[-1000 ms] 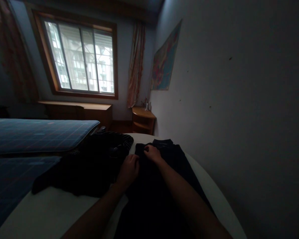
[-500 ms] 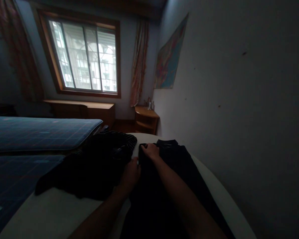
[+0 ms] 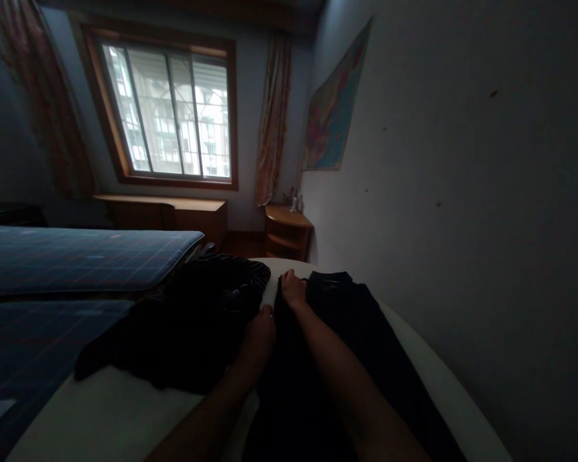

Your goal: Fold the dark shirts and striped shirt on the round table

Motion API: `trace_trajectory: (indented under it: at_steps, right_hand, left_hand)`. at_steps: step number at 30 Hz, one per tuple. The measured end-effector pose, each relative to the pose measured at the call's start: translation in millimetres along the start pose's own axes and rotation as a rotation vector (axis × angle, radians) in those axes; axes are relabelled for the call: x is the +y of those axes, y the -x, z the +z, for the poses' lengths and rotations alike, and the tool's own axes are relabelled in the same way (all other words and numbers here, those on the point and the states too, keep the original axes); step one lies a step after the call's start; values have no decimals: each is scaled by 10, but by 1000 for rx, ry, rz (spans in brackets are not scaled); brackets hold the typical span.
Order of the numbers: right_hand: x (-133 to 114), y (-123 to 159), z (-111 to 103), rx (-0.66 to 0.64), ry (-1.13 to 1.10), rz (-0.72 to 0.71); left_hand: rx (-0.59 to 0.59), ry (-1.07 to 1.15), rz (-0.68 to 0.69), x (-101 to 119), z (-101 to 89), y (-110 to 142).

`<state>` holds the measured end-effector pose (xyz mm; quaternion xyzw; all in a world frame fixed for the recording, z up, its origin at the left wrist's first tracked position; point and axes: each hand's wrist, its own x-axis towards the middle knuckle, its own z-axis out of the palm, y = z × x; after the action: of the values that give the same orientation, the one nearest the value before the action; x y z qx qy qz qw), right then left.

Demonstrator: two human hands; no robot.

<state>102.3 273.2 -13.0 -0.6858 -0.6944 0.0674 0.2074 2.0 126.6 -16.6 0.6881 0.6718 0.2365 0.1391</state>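
A dark collared shirt [image 3: 337, 340] lies spread on the round, pale table [image 3: 443, 359], its collar at the far end. My right hand [image 3: 293, 290] is closed on the shirt's far left edge, just left of the collar, with fingers and thumb drawn together. Nearer to me, my left hand [image 3: 261, 332] is closed at the same left edge of the shirt; the cloth between its fingers is hard to make out in the dim light. Left of that hand lies a heap of black clothing [image 3: 183, 333], partly striped at its far end.
A blue plaid mattress [image 3: 91, 256] borders the table at left. The white wall [image 3: 438, 269] runs along the right side. Beyond the table stand a wooden corner shelf [image 3: 289, 218] with small items on it and a low wooden desk [image 3: 197, 205] under the window.
My right hand's fingers have lifted slightly and drawn together at the shirt's edge. My left hand stays close to the same spot. The whole view has shifted a little.
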Motion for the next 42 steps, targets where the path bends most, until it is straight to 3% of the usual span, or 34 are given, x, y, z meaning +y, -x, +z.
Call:
trace_trajectory:
  at_steps: [16, 23, 26, 32, 35, 38, 42]
  right_hand:
    - [48, 22, -120, -59, -125, -242]
    - [-40, 311, -116, -1, 0, -259]
    - [-65, 472, -90, -46, 51, -266]
    - [93, 608, -184, -184, 76, -432]
    - [259, 616, -265, -159, 103, -337]
    - [429, 609, -288, -272, 125, -236]
    - [538, 586, -242, -306, 98, -239]
  left_hand:
    - [-20, -93, 65, -42, 55, 11]
    - [-15, -188, 55, -8, 60, 15]
    - [-21, -232, 54, -1, 55, 21]
    - [-54, -302, 30, 26, 5, 32]
    - [-67, -330, 21, 51, -23, 49]
    - [-73, -348, 21, 75, -46, 82]
    - [-57, -352, 23, 99, -56, 127]
